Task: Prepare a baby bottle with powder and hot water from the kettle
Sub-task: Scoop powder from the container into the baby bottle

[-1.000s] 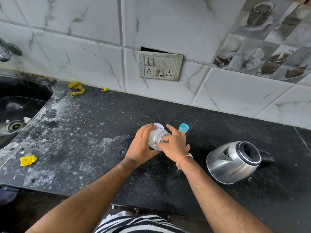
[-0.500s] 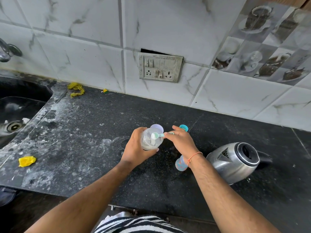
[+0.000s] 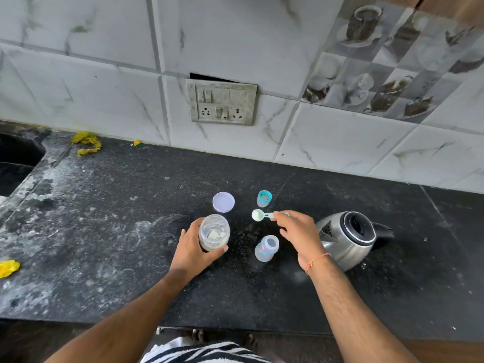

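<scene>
Two hands are busy: the left hand (image 3: 193, 247) grips the open jar (image 3: 214, 232), the right hand (image 3: 298, 230) pinches a light, stiff scoop (image 3: 262, 215) of spill-prone powder by its handle, above the open bottle (image 3: 266, 248) beside the kettle (image 3: 347, 235).

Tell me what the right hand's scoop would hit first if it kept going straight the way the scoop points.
Probably the white lid lying on the counter, left of the scoop held by the right hand; heights are unclear, so it might pass over it.
</scene>
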The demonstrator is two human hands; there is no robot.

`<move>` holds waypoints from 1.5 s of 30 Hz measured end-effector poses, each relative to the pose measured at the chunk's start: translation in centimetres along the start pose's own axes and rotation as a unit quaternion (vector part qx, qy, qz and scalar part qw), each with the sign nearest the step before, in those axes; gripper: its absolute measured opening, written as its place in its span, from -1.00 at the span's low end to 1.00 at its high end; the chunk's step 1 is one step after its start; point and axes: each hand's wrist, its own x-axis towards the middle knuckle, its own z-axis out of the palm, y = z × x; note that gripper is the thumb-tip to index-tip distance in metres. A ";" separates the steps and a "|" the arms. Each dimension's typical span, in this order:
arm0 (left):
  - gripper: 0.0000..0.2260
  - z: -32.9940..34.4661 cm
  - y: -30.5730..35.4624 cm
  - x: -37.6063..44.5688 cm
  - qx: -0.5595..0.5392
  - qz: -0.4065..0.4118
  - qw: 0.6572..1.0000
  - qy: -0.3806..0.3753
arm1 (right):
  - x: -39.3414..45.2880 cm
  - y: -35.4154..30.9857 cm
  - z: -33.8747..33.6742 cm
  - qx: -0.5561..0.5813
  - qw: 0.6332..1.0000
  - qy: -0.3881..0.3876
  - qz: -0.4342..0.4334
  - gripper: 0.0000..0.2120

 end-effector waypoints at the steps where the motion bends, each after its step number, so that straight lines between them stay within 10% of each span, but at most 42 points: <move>1: -0.21 0.2 -0.4 -0.1 0.001 -0.001 1.000 0.002 | -0.1 0.5 -0.7 0.007 1.000 0.004 0.005 -0.79; 14: -0.14 0.7 -0.7 -0.9 -0.004 -0.022 1.000 0.016 | -0.1 5.3 -3.9 -0.178 0.983 0.039 -0.005 -0.84; 20: 0.19 0.5 -1.4 -1.0 0.013 -0.020 1.000 0.012 | 0.4 5.6 -3.6 -0.264 0.963 0.034 -0.036 -0.80; 27: 0.00 0.7 1.3 -1.8 0.069 0.154 0.980 0.108 | -0.2 6.3 -3.2 -0.461 0.874 0.038 -0.152 -0.81; 34: -0.24 4.6 6.3 -4.0 0.062 0.365 0.929 0.022 | -0.8 6.1 -2.7 -0.558 0.778 0.052 -0.283 -0.86; 45: -0.04 11.1 7.0 -2.5 -0.071 -0.003 0.985 -0.157 | -0.9 6.1 -2.6 -0.597 0.735 0.049 -0.317 -0.85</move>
